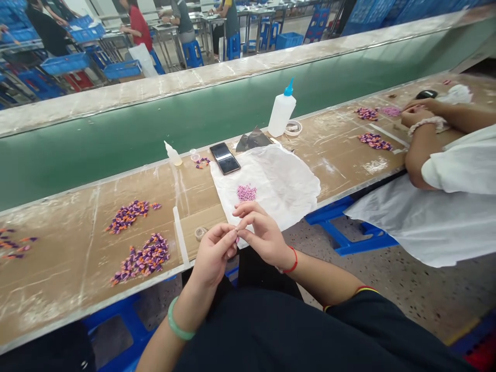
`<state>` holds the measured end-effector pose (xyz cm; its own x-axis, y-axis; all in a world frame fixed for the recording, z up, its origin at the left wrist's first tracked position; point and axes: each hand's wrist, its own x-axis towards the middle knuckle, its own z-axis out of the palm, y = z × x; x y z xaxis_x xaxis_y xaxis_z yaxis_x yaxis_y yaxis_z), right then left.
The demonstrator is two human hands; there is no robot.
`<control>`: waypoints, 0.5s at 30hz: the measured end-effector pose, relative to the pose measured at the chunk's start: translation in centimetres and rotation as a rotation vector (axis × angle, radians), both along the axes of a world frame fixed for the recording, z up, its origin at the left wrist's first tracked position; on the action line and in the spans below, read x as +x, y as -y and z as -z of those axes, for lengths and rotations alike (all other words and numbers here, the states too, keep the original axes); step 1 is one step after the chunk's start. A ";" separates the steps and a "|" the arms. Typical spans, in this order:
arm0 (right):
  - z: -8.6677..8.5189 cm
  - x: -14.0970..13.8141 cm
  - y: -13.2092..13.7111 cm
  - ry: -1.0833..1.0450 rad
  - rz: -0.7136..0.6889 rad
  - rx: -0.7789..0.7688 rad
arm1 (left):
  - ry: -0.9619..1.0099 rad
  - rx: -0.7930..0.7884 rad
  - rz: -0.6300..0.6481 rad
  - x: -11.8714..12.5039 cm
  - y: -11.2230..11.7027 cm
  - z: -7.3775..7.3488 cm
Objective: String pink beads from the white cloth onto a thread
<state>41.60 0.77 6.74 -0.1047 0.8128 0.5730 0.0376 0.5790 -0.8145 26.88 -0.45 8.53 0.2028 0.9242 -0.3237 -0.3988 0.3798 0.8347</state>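
My left hand point(217, 250) and my right hand point(263, 235) meet at the table's front edge, thumbs and forefingers pinched together at the tips. Whatever lies between the fingertips is too small to make out; a speck of pink shows just below them. Right beyond my fingers, a heap of tiny pink bits point(247, 193) rests on a white cloth point(287, 181). A roll of tape point(200, 233) lies left of my left hand. Farther left are two piles of small purple and orange pieces, one nearer point(145, 258) and one behind it point(129, 216).
A phone point(225, 158) lies partly on the cloth. Behind stand a small glue bottle point(173, 154) and a large white bottle point(282, 113) beside a tape roll point(293, 128). A green conveyor belt point(155, 124) runs along the far side. A co-worker's arms point(430, 119) work at right.
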 end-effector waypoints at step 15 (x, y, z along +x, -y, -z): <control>-0.5 0.1 0.6 0.150 0.057 -0.111 | -0.332 0.315 -0.165 0.3 0.7 0.4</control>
<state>41.66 0.15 7.22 -0.1345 0.8771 0.4612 0.1935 0.4797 -0.8558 27.22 -1.16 8.10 -0.0218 0.9987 -0.0456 -0.1252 0.0425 0.9912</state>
